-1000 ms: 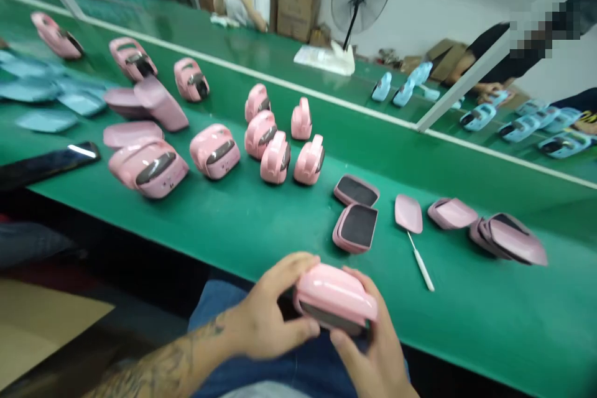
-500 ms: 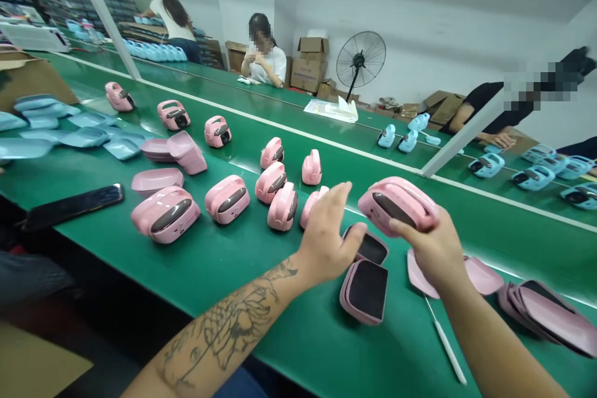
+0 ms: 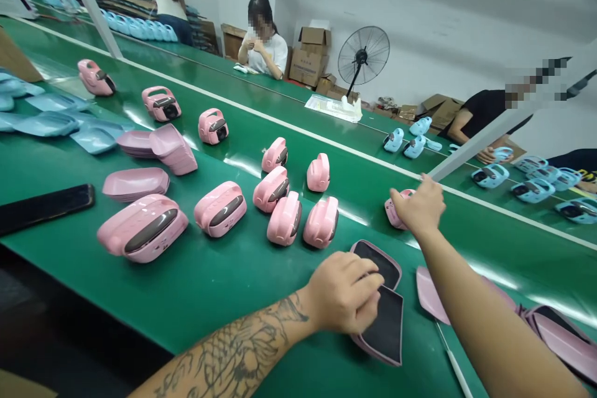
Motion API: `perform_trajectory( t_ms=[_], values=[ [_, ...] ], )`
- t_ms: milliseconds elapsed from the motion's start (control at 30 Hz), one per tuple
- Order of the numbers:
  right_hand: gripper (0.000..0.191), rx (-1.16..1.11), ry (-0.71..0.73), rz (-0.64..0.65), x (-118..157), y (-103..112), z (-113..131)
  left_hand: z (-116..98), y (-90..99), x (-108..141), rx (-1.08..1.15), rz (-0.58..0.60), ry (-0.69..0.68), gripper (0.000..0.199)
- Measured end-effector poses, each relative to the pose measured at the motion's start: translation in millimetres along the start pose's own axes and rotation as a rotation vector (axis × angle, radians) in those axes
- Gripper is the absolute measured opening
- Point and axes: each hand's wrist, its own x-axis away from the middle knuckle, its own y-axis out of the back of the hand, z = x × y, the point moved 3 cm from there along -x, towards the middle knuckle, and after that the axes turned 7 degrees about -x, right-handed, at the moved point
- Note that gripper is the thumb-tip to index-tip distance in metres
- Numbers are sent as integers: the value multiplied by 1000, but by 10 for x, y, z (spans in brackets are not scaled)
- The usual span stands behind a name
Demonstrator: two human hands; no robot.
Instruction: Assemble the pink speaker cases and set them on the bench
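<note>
My right hand reaches over the far side of the green bench, fingers spread. Just left of it stands a pink handled plastic housing, partly covered by the hand. My left hand is over a stack of pink shells with black inner faces. Its fingers are curled together, and whatever lies between them is hidden. A second black-faced shell lies just behind that stack. Several pink housings with dark windows stand to the left, the nearest being one housing.
A white-handled tool lies by a pink shell. More pink shells are stacked at right. Left are a phone, pink trays and blue trays. Co-workers sit and stand beyond a white post.
My right hand has moved away with the pink housing, which now stands on the bench, and its fingers have spread. My left hand has lowered onto the black-faced shells and curled its fingers.
</note>
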Motion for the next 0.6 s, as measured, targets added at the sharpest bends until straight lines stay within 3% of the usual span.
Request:
perform_trajectory(
  t_ms=[67, 100, 200, 300, 367, 467, 533, 600],
  values=[
    [53, -39, 100, 167, -95, -302, 440, -29, -24, 16, 14, 45, -53, 23],
    [46, -56, 128, 267, -130, -495, 660, -22, -19, 18, 8, 45, -63, 21],
    [40, -75, 136, 472, -147, -1015, 1227, 55, 68, -11, -24, -32, -41, 22],
    [41, -102, 134, 530, -40, -1161, 1587, 159, 202, -60, -87, -128, 50, 32],
    [36, -139, 163, 511, 72, -965, 1705, 241, 299, -87, -158, -214, 154, 41],
    [39, -210, 251, 460, 337, -325, 1744, 363, 449, -149, -260, -335, 274, 72],
    [40, -251, 320, 460, 625, 170, 1717, 433, 529, -222, -217, -323, 329, 106],
    [43, -325, 432, 522, 984, 572, 1676, 477, 580, -289, -101, -213, 444, 131]
  ],
)
